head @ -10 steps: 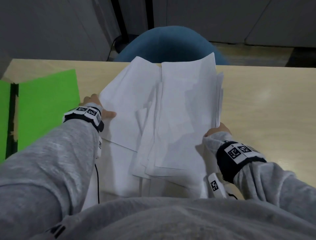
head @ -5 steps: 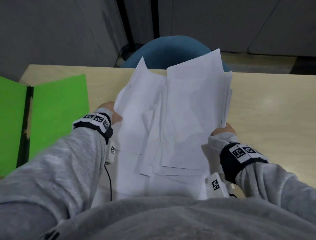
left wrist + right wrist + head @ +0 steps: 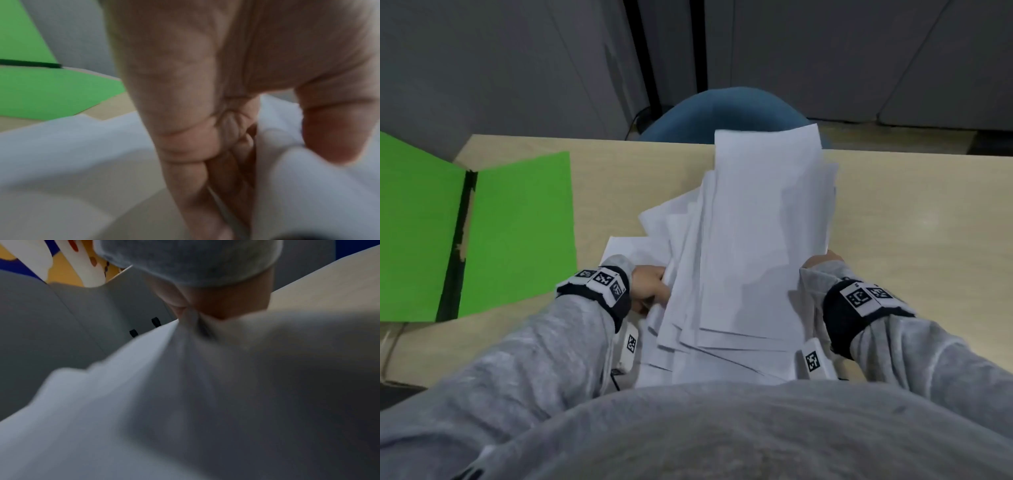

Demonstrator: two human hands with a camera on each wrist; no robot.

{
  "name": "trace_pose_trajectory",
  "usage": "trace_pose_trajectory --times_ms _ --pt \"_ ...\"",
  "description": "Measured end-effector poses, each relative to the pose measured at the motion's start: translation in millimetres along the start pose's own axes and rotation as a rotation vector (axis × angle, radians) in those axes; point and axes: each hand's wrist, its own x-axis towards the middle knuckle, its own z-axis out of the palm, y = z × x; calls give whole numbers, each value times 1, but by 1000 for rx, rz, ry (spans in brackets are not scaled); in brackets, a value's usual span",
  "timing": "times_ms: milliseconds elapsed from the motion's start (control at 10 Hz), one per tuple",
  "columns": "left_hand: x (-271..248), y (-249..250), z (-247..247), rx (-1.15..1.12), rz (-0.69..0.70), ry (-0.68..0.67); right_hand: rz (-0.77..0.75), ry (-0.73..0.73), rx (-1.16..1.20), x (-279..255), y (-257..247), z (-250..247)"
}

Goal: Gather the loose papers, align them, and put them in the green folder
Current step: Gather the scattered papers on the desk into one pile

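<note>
Grey cabinet doors point(image 3: 825, 54) fill the room beyond me, dark gaps running between the panels; in front of them a blue chair point(image 3: 732, 113) sits pushed up to the far edge of the tabletop point(image 3: 928, 212), a pale wood-grain surface that spreads across the whole width of the head view. The green folder point(image 3: 517, 233) lies open and flat on the tabletop to my left, its 2 bright flaps parted by a dark spine, well apart from my hands; nothing lies in it. The papers point(image 3: 753, 246) are plain white sheets in 1 loose sheaf between my hands, directly in front of me; they are fanned and uneven, edges stepping out on the left and at the near end, the top sheet reaching past the far table edge in the picture; at least 1 sheet lies flat on the tabletop under the left side. My left hand point(image 3: 650, 287) grips the sheaf's left edge, thumb on top and fingers point(image 3: 232, 170) curled beneath. My right hand point(image 3: 816, 260) is mostly hidden by my grey sleeve point(image 3: 893, 349); the right wrist view shows it pinching the right edge of the papers.
</note>
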Motion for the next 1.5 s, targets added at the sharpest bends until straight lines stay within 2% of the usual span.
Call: trace_pose_trajectory --times_ms 100,200,300,400,500,600,700,800,900,1000,1100,1200,1300,1400,1500 --pt "-5 9 2 -297 -6 93 107 -32 108 6 10 5" --pt "22 7 -3 -142 -32 188 82 -56 223 -3 19 2" --pt "41 4 -2 327 19 269 -80 -88 -358 -10 13 5" --pt "13 25 12 373 95 338 -91 -67 -362 -7 5 2" --pt "10 23 11 128 161 284 -149 -82 -219 -2 6 0" --pt "8 13 3 -180 166 236 -181 -75 -96 -3 1 -6" --pt "5 9 -1 -236 136 115 -159 -156 -111 -6 0 -10" --pt "2 9 0 -215 105 68 -188 -226 -225 -9 0 -10" --pt "13 2 -7 -59 52 142 -79 -169 -202 -2 -2 -4" --pt "30 -11 -20 -53 18 96 -105 -148 -59 0 -4 -1" --pt "7 -5 -26 3 5 198 -84 -99 48 7 -4 -3" --pt "1 -6 -38 467 -141 382 25 -19 163 13 -6 -3" --pt "-5 -2 -44 748 -410 491 39 -12 -86 -1 -6 -2" --pt "-3 -2 -41 667 -484 516 18 -45 -41 2 -9 1" --pt "4 -5 -37 696 -522 517 -9 -13 -196 10 -8 2"
